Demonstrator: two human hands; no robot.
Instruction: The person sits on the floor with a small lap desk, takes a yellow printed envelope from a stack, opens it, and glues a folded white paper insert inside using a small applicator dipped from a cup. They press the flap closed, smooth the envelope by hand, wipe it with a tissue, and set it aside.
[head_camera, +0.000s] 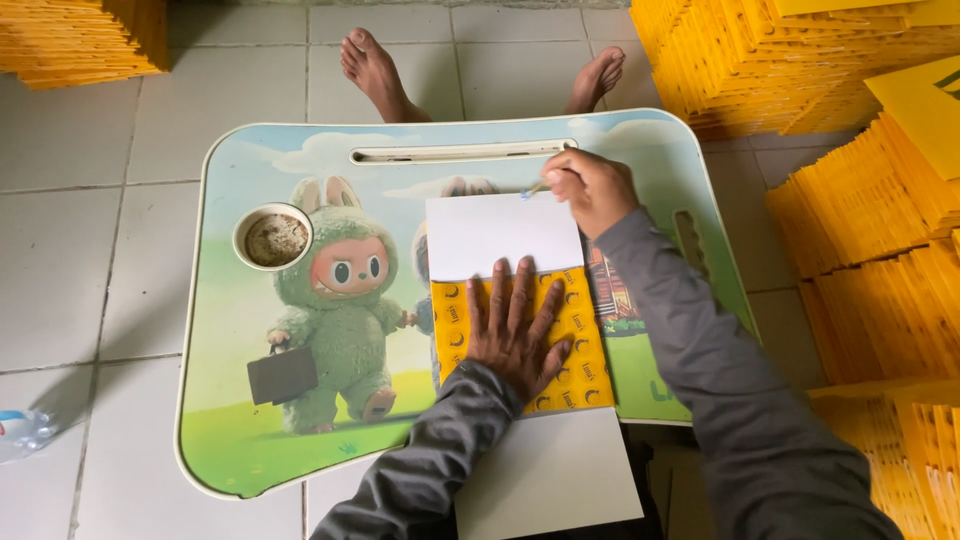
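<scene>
Two hands work one thin yellow patterned sheet (575, 340) on the counter (230, 300).
Left hand (512, 325), fingers spread, pins it flat; right hand (592, 187) at one o'clock pinches perhaps a pen; light, floppy, best lifted by an edge.

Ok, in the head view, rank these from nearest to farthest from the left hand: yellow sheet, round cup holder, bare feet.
From the left hand:
1. Yellow sheet, directly under the palm.
2. Round cup holder, to its left on the lap desk.
3. Bare feet, beyond the desk's far edge.
</scene>
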